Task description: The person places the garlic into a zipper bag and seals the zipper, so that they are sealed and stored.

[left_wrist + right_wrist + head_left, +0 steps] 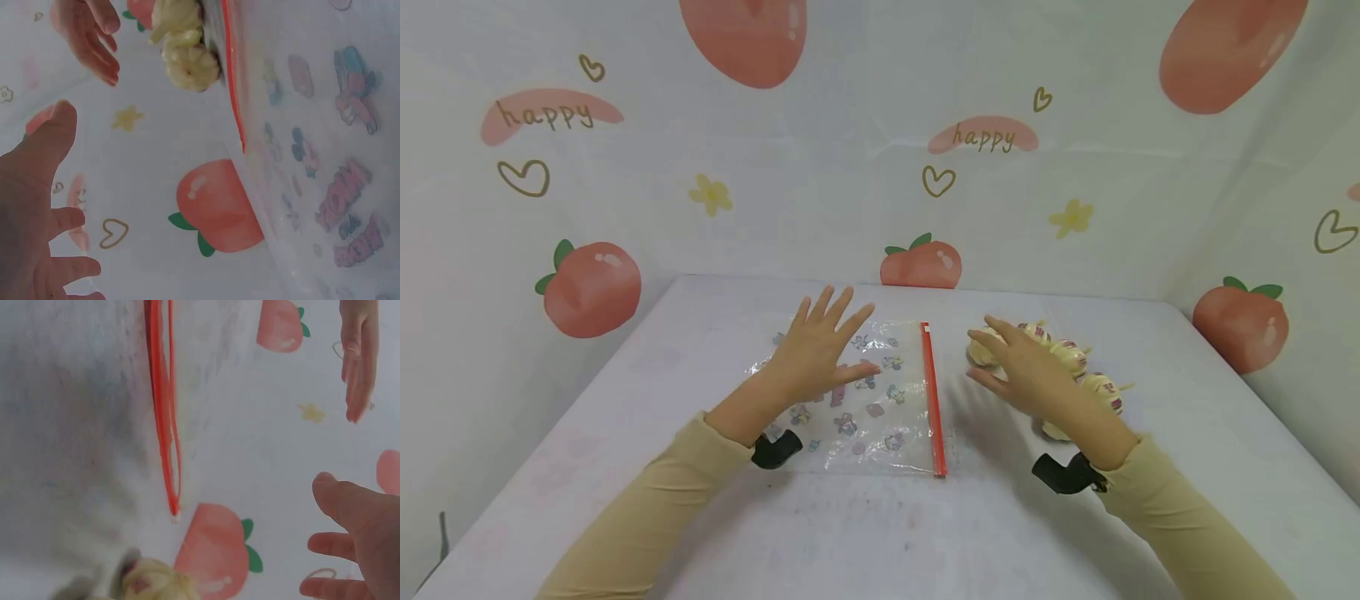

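My left hand (805, 360) is held over a clear zip bag (891, 421) printed with small cartoon figures, its fingers spread and holding nothing. A red slider strip (935, 408) runs down the bag's right side and also crosses the right wrist view. To the right, my right hand (1028, 371) hovers over several round cream-yellow wrapped things (1103, 388) with purple-red print and short sticks, like lollipops. Its fingers are extended and grip nothing; the hand and forearm partly hide this group. The left wrist view shows some of these wrapped things (190, 65) beyond the red strip.
The white table (865, 533) carries faint marks near its front. Behind and beside it hangs a pale cloth backdrop (820, 167) printed with peaches, hearts and flowers. A black strap piece (777, 450) sticks out at the left wrist, and another (1066, 475) at the right.
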A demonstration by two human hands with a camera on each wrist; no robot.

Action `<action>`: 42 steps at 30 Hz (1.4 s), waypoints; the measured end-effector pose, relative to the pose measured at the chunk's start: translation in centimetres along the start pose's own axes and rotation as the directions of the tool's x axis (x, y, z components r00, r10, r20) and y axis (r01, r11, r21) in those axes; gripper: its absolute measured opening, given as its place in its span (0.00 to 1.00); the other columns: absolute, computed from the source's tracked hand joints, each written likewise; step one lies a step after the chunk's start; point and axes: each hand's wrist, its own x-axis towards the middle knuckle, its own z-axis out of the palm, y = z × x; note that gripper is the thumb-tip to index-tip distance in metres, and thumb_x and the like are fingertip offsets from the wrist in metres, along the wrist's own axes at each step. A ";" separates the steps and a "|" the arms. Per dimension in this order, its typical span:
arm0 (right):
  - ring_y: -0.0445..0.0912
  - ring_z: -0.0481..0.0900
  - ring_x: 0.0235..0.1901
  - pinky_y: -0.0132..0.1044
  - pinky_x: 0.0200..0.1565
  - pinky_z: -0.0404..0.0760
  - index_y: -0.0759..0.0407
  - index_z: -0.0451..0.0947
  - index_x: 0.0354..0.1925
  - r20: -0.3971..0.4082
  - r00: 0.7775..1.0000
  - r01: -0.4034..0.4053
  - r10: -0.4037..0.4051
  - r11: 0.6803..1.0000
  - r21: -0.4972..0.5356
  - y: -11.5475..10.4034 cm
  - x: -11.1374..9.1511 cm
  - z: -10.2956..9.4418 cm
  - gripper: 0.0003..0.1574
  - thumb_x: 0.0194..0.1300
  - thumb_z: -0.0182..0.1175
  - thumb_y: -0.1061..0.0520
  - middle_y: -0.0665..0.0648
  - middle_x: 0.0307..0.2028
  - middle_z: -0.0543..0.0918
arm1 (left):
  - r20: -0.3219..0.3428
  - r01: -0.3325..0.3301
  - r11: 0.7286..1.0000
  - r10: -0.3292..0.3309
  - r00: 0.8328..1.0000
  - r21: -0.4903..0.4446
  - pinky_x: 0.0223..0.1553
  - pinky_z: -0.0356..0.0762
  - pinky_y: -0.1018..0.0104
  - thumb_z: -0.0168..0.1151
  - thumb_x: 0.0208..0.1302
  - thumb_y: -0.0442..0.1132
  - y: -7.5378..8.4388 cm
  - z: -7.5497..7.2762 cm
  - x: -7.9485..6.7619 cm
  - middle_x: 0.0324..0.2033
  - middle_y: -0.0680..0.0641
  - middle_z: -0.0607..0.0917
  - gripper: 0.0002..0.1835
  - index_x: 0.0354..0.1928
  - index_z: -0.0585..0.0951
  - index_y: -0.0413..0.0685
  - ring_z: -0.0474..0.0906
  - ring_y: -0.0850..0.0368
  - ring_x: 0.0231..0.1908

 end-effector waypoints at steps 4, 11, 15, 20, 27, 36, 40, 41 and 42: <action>0.62 0.75 0.55 0.54 0.52 0.77 0.61 0.72 0.57 -0.009 0.999 0.053 -0.053 0.999 -0.005 -0.5 -0.3 0.8 0.30 0.59 0.63 0.48 0.68 0.58 0.73 | 0.041 -0.047 0.999 0.047 0.998 0.006 0.69 0.48 0.40 0.52 0.60 0.66 1.0 0.0 0.2 0.72 0.39 0.54 0.43 0.71 0.55 0.52 0.46 0.37 0.72; 0.56 0.79 0.50 0.47 0.44 0.82 0.60 0.75 0.53 0.080 0.991 0.109 -0.107 0.994 -0.024 -1.0 -0.6 2.5 0.25 0.60 0.62 0.49 0.62 0.51 0.79 | 0.130 -0.114 0.993 0.115 0.985 -0.016 0.70 0.50 0.42 0.51 0.60 0.66 2.6 0.6 0.7 0.71 0.40 0.55 0.42 0.71 0.56 0.53 0.48 0.39 0.72; 0.54 0.81 0.47 0.46 0.45 0.81 0.62 0.76 0.51 0.118 0.982 0.152 -0.149 0.988 -0.015 -1.2 -0.6 3.3 0.24 0.60 0.63 0.51 0.61 0.48 0.81 | 0.185 -0.140 0.989 0.147 0.972 -0.050 0.70 0.51 0.43 0.51 0.60 0.67 3.2 1.6 1.1 0.72 0.41 0.54 0.42 0.71 0.55 0.54 0.49 0.40 0.72; 0.53 0.82 0.46 0.46 0.45 0.82 0.61 0.77 0.51 0.155 0.976 0.161 -0.154 0.986 -0.031 -1.3 -0.6 4.3 0.24 0.59 0.63 0.50 0.61 0.47 0.82 | 0.239 -0.158 0.983 0.175 0.955 -0.090 0.70 0.53 0.44 0.52 0.60 0.67 3.9 2.8 1.6 0.72 0.41 0.55 0.42 0.71 0.56 0.54 0.50 0.41 0.71; 0.57 0.80 0.49 0.50 0.51 0.79 0.62 0.75 0.52 0.199 0.968 0.161 -0.156 0.987 -0.010 -1.2 -0.8 5.3 0.28 0.58 0.64 0.48 0.65 0.50 0.81 | 0.316 -0.148 0.982 0.178 0.932 -0.118 0.70 0.52 0.46 0.52 0.60 0.67 4.5 4.5 2.1 0.72 0.42 0.56 0.42 0.71 0.56 0.56 0.50 0.42 0.72; 0.61 0.76 0.55 0.56 0.55 0.75 0.62 0.72 0.57 0.234 0.959 0.157 -0.160 0.987 0.034 -1.0 -0.9 5.6 0.31 0.60 0.62 0.47 0.69 0.55 0.76 | 0.371 -0.141 0.980 0.184 0.910 -0.141 0.70 0.53 0.46 0.52 0.60 0.67 5.1 5.7 2.3 0.71 0.43 0.57 0.42 0.71 0.56 0.56 0.51 0.42 0.71; 0.62 0.74 0.57 0.57 0.56 0.73 0.62 0.71 0.58 0.251 0.954 0.154 -0.162 0.987 0.051 -1.1 -0.8 5.7 0.32 0.61 0.61 0.47 0.69 0.56 0.75 | 0.400 -0.127 0.981 0.176 0.899 -0.147 0.69 0.56 0.48 0.52 0.59 0.67 5.4 6.0 2.4 0.72 0.43 0.56 0.42 0.71 0.56 0.58 0.53 0.43 0.71; 0.62 0.73 0.57 0.58 0.56 0.73 0.62 0.71 0.58 0.258 0.953 0.150 -0.160 0.987 0.056 -1.1 -0.8 5.7 0.32 0.61 0.61 0.47 0.69 0.57 0.75 | 0.408 -0.121 0.981 0.174 0.896 -0.152 0.68 0.58 0.48 0.52 0.59 0.67 5.4 6.1 2.4 0.72 0.43 0.56 0.42 0.71 0.55 0.58 0.53 0.44 0.71; 0.62 0.73 0.58 0.59 0.56 0.72 0.62 0.71 0.59 0.265 0.951 0.146 -0.157 0.987 0.060 -1.1 -0.8 5.8 0.32 0.61 0.61 0.46 0.69 0.57 0.75 | 0.416 -0.115 0.981 0.172 0.893 -0.158 0.68 0.59 0.48 0.53 0.59 0.67 5.4 6.2 2.4 0.72 0.43 0.56 0.43 0.71 0.55 0.58 0.54 0.44 0.71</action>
